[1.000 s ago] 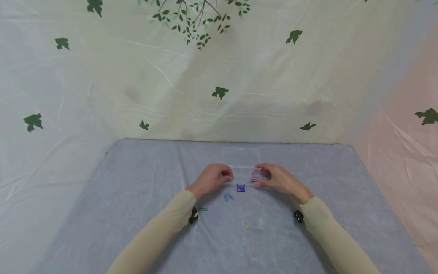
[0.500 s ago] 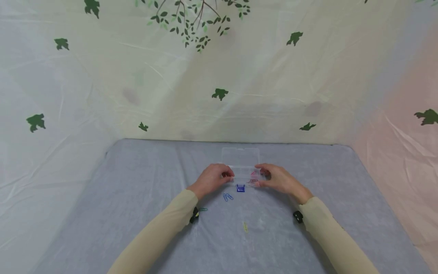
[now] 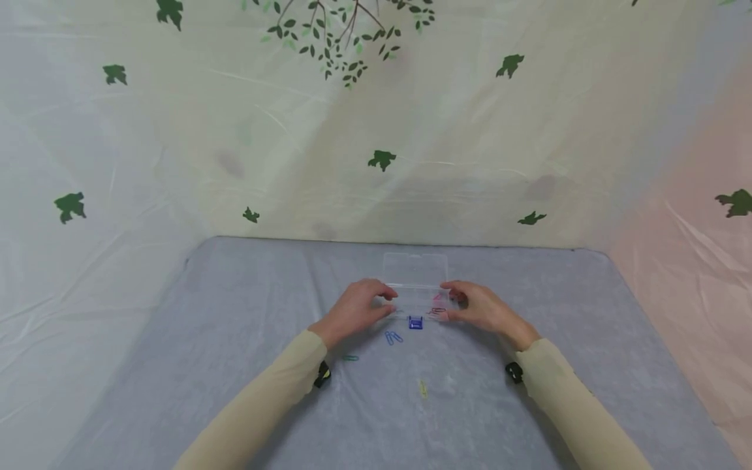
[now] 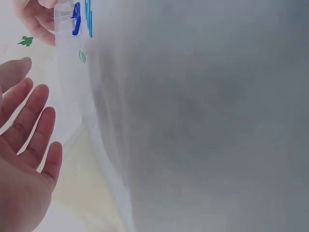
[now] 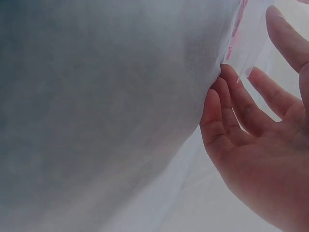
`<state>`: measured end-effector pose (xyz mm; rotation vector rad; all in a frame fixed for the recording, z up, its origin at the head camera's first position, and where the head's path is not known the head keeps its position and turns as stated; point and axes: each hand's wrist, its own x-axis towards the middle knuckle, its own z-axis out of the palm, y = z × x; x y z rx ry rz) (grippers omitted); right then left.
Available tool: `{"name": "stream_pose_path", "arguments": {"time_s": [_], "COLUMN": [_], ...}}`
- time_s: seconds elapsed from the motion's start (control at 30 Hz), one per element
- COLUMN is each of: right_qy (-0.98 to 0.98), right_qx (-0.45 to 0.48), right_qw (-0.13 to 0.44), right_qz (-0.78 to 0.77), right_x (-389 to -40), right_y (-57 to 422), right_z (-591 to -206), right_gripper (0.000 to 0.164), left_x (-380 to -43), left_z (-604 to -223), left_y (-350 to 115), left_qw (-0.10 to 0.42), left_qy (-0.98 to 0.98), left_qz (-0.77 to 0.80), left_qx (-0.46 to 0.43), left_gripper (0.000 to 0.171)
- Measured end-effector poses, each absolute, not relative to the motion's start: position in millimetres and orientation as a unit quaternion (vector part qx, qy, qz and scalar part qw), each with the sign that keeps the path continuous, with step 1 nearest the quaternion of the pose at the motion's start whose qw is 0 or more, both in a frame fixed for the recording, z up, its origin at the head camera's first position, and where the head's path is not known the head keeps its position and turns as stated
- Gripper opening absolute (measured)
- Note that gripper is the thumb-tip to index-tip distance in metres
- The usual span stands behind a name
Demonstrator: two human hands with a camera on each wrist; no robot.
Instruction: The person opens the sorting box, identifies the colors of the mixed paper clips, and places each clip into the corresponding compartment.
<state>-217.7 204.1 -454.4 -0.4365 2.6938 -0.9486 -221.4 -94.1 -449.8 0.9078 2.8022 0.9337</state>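
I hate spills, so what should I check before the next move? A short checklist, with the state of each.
1. Lid open: ok. The lid is swung open on the far side of the clear box.
2. Box steadied: ok at one end. The right hand holds its right end.
3. Left hand free: ok. The left hand is by the box's left end, fingers spread, holding nothing.
4. Loose clips all inside: not ok. Two blue paper clips, a green paper clip and a yellow clip lie on the cloth.
5. Count of reddish clips inside: cannot tell; too small.
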Motion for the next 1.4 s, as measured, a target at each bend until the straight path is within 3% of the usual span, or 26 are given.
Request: {"name": "stream_pose_path", "arguments": {"time_s": [0.23, 0.53, 1.0, 1.4], "right_qy": [0.926, 0.926, 0.924, 0.923], "right_qx": [-0.15, -0.156, -0.148, -0.149], "right_qw": [0.125, 0.12, 0.124, 0.129], "right_qz": [-0.324, -0.323, -0.33, -0.331], "right_x": [-216, -213, -215, -214], "right_y": [206, 207, 209, 204], "right_z": [-454, -453, -455, -455], "right_gripper": [0.072, 0.071, 0.073, 0.073], "left_x": [-209, -190, -171, -163], "left_z": [-450, -450, -450, -465], "left_y": [-116, -140, -158, -169], "left_qw": [0.022, 0.054, 0.089, 0.098], "left_qy": [0.885, 0.877, 0.873, 0.874], "left_qz": [0.329, 0.35, 0.335, 0.312], "left_qx": [0.328, 0.324, 0.343, 0.36], "left_gripper": [0.034, 0.039, 0.039, 0.026]}}
